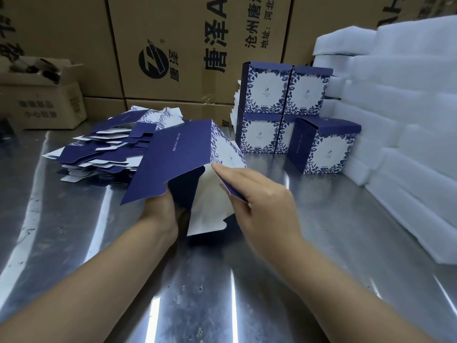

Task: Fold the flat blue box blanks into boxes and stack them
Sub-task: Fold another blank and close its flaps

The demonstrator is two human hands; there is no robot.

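A half-opened blue box blank (178, 157) hangs above the steel table, its open end and white inner flaps toward me. My left hand (160, 211) grips it from below, fingers mostly hidden inside it. My right hand (257, 194) pinches its right side flap, thumb along the flap edge. A heap of flat blue blanks (106, 149) lies at the left behind it. Several folded boxes (284, 107) stand stacked two high at the back, and one more folded box (324, 147) stands in front of them on the right.
The shiny steel table (222, 280) spreads in front of me. White foam slabs (395, 115) are piled along the right side. Large brown cartons (185, 45) wall off the back, and a smaller open carton (42, 95) sits at the far left.
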